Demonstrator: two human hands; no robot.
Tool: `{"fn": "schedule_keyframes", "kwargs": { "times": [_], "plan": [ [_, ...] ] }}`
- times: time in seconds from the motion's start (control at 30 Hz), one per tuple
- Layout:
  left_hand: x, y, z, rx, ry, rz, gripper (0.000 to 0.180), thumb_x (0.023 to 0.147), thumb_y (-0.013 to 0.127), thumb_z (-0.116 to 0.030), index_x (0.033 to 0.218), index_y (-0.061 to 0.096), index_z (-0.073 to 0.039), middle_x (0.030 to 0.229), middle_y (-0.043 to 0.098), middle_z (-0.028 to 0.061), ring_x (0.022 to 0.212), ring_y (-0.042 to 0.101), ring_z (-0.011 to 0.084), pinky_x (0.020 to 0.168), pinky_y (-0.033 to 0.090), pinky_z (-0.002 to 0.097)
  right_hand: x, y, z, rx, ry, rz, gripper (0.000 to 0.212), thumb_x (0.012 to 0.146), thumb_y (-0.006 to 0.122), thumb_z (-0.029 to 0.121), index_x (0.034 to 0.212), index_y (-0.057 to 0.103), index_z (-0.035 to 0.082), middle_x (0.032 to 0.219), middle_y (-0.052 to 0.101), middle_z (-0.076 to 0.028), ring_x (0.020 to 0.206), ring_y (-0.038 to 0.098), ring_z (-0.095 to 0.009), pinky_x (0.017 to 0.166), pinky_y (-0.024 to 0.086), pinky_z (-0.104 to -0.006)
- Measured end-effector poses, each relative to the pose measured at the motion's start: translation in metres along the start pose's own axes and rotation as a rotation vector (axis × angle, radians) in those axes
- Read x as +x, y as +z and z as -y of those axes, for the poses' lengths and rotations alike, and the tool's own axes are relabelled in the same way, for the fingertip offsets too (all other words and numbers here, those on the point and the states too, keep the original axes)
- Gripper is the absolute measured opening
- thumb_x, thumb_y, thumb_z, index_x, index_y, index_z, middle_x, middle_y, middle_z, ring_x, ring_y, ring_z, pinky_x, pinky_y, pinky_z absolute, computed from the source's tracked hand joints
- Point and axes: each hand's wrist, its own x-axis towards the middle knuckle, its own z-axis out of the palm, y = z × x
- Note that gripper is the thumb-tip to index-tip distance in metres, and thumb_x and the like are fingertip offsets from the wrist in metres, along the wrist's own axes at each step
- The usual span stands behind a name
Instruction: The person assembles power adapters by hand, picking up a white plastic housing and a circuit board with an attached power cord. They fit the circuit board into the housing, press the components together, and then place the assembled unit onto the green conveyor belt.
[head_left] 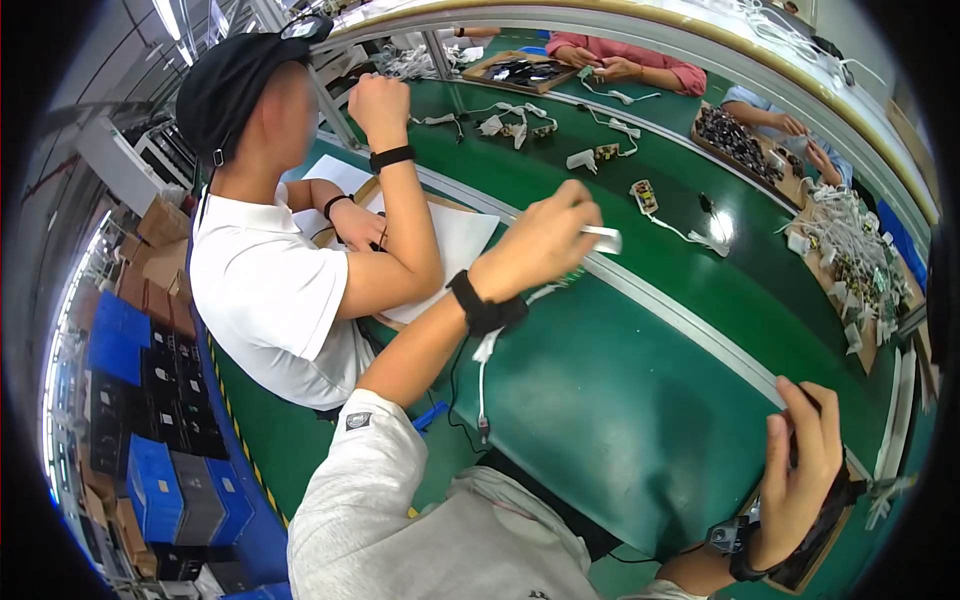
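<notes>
My left hand (545, 240), wearing a black wristband, is raised over the far edge of the green work mat (610, 390). Its fingers are closed on a small white plastic piece (604, 238) that sticks out to the right. Below that hand, a green circuit board (570, 279) is partly hidden. A white cable (483, 385) with a small plug at its end lies at the mat's left side, near my wrist. My right hand (808, 460) is open at the mat's right end, fingers spread and holding nothing, above a box of black parts (800, 560).
A metal rail (670, 320) separates the mat from a green conveyor (560, 190) carrying cabled circuit boards (645, 198). At left sits a co-worker in white (270, 270), beside papers (465, 235). Trays of black parts (740, 140) and white cables (850, 240) stand across the conveyor, where other people work.
</notes>
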Motion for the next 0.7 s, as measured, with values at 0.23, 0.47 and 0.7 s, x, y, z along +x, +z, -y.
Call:
{"fn": "schedule_keyframes", "kwargs": {
  "times": [0.23,0.47,0.7],
  "plan": [
    [0.004,-0.026,-0.134,-0.261,0.525,-0.545,0.029,0.061,0.07,-0.011,0.085,0.054,-0.006,0.098,0.056,0.0123,0.069,0.059,0.0231,0.05,0.048,0.0306,0.008,0.04,0.006,0.109,-0.058,-0.192,0.027,0.084,0.059,0.0,0.111,0.059,-0.003,0.108,0.056,-0.014,0.083,0.056,-0.023,0.076,0.045,-0.0303],
    [0.018,0.007,-0.17,-0.446,0.53,-0.648,0.031,0.062,0.068,-0.011,0.088,0.052,-0.005,0.093,0.056,0.01,0.061,0.058,0.0208,0.045,0.046,0.0297,-0.002,0.059,-0.028,0.42,0.092,-0.325,0.035,0.085,0.063,0.001,0.118,0.053,-0.004,0.11,0.055,-0.015,0.096,0.056,-0.025,0.087,0.042,-0.0323],
    [0.019,0.021,-0.133,-0.405,0.399,-0.24,0.024,0.069,0.066,-0.01,0.087,0.052,-0.002,0.084,0.056,0.0109,0.064,0.061,0.0273,0.047,0.045,0.0359,0.014,0.029,-0.026,-0.139,-0.076,-0.122,0.026,0.083,0.059,-0.007,0.109,0.059,-0.003,0.107,0.054,-0.015,0.094,0.057,-0.026,0.081,0.046,-0.0327]
  ]
}}
